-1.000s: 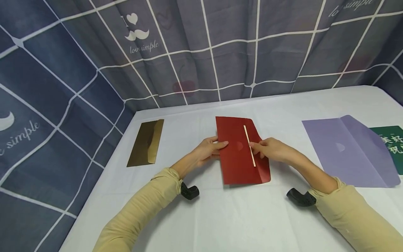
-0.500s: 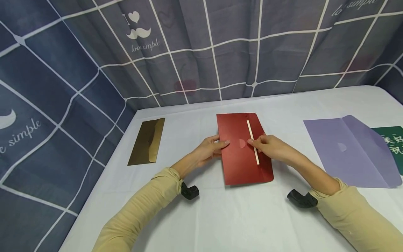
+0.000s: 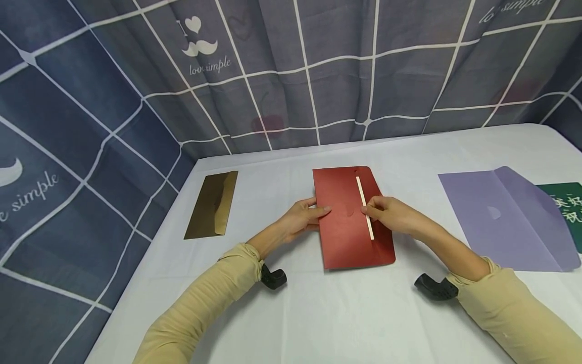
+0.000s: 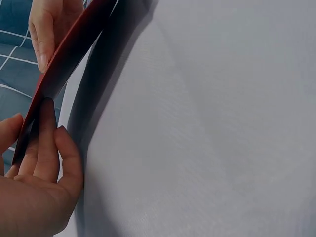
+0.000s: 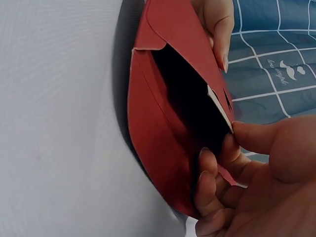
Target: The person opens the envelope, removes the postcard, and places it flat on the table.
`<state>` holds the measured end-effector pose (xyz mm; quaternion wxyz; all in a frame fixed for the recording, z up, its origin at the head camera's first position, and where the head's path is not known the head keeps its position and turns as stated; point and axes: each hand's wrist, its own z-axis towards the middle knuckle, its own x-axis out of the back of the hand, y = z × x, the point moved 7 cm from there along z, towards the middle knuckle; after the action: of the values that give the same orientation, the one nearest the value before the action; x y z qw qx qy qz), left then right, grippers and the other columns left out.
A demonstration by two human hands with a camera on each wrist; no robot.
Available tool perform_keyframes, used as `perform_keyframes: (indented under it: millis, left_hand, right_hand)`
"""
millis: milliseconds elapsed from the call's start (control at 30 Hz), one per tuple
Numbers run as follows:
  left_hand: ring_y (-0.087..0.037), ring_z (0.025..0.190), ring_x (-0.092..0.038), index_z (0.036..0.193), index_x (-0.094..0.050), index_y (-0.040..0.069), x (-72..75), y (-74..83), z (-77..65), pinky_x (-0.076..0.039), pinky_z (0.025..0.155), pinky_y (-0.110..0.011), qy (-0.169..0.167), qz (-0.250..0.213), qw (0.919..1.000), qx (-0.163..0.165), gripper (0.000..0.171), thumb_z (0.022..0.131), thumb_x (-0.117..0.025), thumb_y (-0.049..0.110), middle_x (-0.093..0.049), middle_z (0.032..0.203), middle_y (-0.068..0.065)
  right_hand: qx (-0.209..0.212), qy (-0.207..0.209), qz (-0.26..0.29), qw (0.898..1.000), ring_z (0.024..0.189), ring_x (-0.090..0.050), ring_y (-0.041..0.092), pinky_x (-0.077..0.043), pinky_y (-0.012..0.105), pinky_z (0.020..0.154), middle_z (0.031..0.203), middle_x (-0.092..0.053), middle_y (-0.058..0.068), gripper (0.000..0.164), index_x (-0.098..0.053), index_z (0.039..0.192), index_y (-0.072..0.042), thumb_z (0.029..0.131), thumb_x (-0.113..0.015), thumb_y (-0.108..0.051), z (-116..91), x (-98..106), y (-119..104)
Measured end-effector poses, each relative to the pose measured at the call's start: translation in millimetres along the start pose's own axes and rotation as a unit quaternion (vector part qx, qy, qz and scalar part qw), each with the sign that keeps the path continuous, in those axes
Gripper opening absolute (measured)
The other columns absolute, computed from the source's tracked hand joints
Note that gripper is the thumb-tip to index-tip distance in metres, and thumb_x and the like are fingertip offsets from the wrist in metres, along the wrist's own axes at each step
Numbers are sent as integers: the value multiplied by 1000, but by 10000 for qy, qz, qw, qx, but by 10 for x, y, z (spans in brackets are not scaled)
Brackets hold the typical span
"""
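A red envelope [image 3: 338, 237] is held over the white table in the head view. My left hand [image 3: 301, 218] grips its left edge, with the thumb on the front and the fingers behind. At the right side, my right hand [image 3: 392, 215] pinches the edge of the envelope's mouth, where a narrow cream strip [image 3: 360, 189] runs. In the right wrist view the mouth gapes with a dark inside. The thumb and index finger meet at the end of the visible strip [image 5: 217, 104], and the other fingers curl by the flap [image 5: 148, 106].
A dark gold envelope [image 3: 204, 207] lies at the left. At the right, a lavender envelope [image 3: 486, 237] with its flap unfolded partly covers a green card [image 3: 570, 194] with white characters. Black curved pieces [image 3: 435, 287] stick out by the sleeves. A grey checked curtain [image 3: 336, 91] stands behind the table.
The red envelope has turned slightly, and its flap shows wider at the right. My right thumb has shifted a little right along with the strip. The left hand keeps its grip.
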<state>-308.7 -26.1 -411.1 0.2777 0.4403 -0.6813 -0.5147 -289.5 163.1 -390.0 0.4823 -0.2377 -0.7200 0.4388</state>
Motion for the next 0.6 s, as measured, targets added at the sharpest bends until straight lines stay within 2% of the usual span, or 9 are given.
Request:
perform_keyframes:
  millis: [333, 600]
  left_hand:
    - [-14, 80, -66, 134, -49, -4, 27, -18, 3, -51, 81, -34, -43, 104, 9999, -56, 38, 97, -54, 5, -68, 89, 0]
    - [-15, 83, -66, 131, -52, -3, 68, -40, -4, -52, 77, -33, -281, 78, 9990, -340, 36, 97, -55, 10, -70, 95, -5]
  right_hand:
    - [-24, -226, 287, 9993, 74, -44, 21, -35, 29, 65, 78, -48, 8, 28, -47, 84, -3, 100, -52, -25, 26, -34, 45]
    - [-70, -437, 642, 9970, 80, -45, 21, -37, 30, 72, 80, -47, 6, 25, -47, 89, -3, 101, -50, -26, 53, -27, 113]
